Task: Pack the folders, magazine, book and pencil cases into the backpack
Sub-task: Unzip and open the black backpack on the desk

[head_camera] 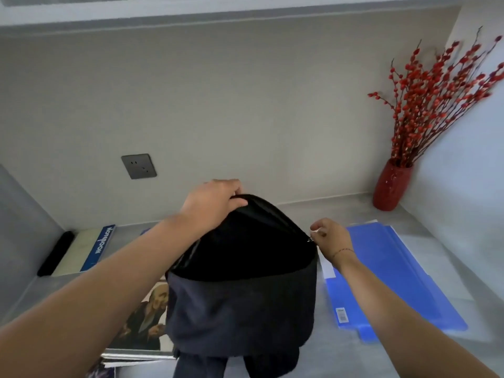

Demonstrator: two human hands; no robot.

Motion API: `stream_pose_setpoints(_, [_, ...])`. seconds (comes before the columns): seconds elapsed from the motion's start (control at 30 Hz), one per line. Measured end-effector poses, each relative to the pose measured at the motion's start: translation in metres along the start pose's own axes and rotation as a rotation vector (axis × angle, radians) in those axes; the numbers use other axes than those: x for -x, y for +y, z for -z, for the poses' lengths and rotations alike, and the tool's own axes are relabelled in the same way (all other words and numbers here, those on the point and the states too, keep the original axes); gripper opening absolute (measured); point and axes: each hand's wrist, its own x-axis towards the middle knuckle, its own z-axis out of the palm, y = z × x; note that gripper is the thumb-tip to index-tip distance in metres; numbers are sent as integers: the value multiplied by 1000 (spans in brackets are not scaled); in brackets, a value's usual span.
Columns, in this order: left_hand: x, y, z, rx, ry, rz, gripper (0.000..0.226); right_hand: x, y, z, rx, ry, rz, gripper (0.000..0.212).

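Your left hand grips the top rim of the soft dark fabric backpack standing mid-counter, your right hand pinches its metal zipper pull — glossy blue folders right, "notebook"-lettered book left.

A pale beige wall rises behind a grey countertop, with a dark grey power socket set low at left. In the right corner stands a red vase of red berry branches, lit softly.
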Motion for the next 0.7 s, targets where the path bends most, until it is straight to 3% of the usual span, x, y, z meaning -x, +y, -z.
stream_pose_setpoints(0.13, [31, -26, -21, -17, -410, 47, 22, -5, 15, -8, 31, -55, -50, 15])
stream_pose_setpoints(0.2, [42, -31, -31, 20, -520, 62, 31, -5, 24, -12, -2, -53, -105, 14])
stream_pose_setpoints(0.3, [35, -27, -39, 171, -327, 181, 15, -4, 28, -20, 12, 4, -178, 21])
stream_pose_setpoints(0.4, [10, -17, -49, 344, -69, 329, 22, -3, 23, -34, 54, 57, -217, 26])
stream_pose_setpoints(0.5, [-13, -12, -69, 474, 0, 410, 23, -4, 22, -46, 38, -18, -303, 30])
stream_pose_setpoints(0.6, [-26, -19, -94, 495, -45, 423, 19, -6, 22, -48, -96, -182, -199, 49])
stream_pose_setpoints(0.7, [-29, -30, -113, 545, -101, 439, 19, -2, 25, -39, -261, -621, -44, 72])
